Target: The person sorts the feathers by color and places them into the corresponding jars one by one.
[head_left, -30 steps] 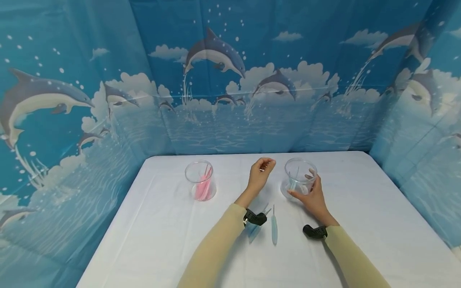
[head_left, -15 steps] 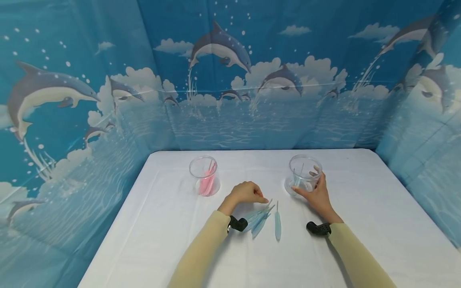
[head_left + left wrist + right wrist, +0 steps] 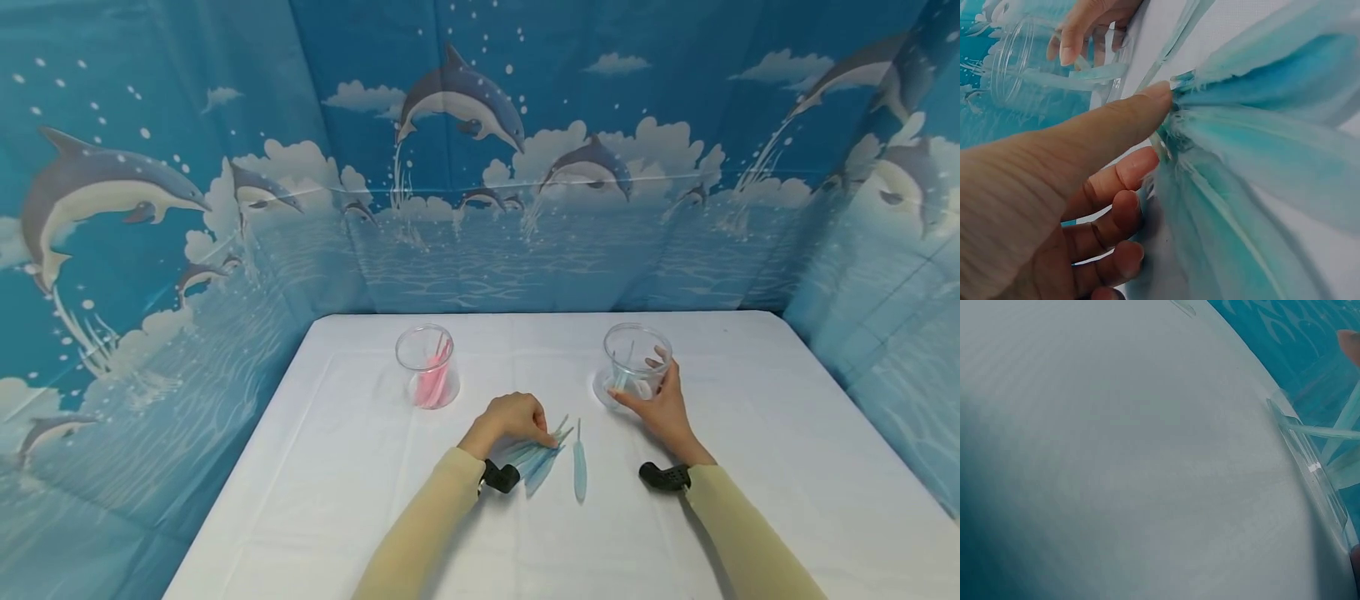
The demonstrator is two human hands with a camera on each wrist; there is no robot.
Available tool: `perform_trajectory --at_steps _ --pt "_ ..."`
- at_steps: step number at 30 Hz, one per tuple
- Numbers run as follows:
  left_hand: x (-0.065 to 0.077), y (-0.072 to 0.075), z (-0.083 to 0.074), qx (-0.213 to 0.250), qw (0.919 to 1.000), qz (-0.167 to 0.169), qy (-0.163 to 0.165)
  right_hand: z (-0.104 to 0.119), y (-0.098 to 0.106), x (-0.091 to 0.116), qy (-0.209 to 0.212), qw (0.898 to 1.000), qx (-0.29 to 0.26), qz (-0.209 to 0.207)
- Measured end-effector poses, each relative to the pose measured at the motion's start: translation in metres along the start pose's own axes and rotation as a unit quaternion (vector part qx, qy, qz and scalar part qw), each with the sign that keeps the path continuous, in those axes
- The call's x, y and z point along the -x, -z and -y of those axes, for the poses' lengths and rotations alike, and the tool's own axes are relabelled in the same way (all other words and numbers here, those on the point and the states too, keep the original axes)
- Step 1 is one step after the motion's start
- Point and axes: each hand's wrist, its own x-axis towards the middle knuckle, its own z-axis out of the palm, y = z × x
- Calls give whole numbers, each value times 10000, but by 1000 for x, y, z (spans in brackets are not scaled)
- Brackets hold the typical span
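Several blue feathers (image 3: 542, 468) lie fanned on the table, their quills pointing away from me. My left hand (image 3: 517, 418) is over them, thumb and index finger pinching in at the quill bases. Close up in the left wrist view, the thumb (image 3: 1129, 115) presses the quills from one side and the index fingertip is at a pale quill. A single blue feather (image 3: 580, 471) lies just right of the pile. My right hand (image 3: 663, 410) grips a clear jar (image 3: 639, 369) holding blue feathers, thumb in front, fingers behind. Only its fingertips show at the right wrist view's edge.
Another clear jar (image 3: 424, 367) stands at the back left, with pink feathers (image 3: 432, 383) in it. The white table (image 3: 315, 467) is backed by a dolphin-print curtain (image 3: 480, 250). Both wrists carry black cameras.
My left hand has come down from beside the right jar to the blue feathers' quills, its fingers closing in there. The right hand keeps its grip on the jar. The view has shifted slightly.
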Motion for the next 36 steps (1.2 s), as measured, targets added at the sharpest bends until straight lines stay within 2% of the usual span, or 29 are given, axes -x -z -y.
perform_trajectory --at_steps 4,8,15,20,30,36 --pt "0 -2 0 -25 10000 10 -51 0 0 0 -1 10000 9 0" --pt "1 -2 2 154 9998 77 -134 1 -1 0 -30 10000 17 22" --pt "1 4 9 959 9938 275 -500 2 0 -2 -63 10000 51 -6" --pt "3 12 13 1408 9876 341 -607 2 1 -3 -49 10000 29 -15" --pt "4 16 11 1550 9837 515 -755 2 0 -3 -213 9997 128 15" --pt "4 17 10 1637 9831 291 -770 3 0 -3 -222 9997 110 36"
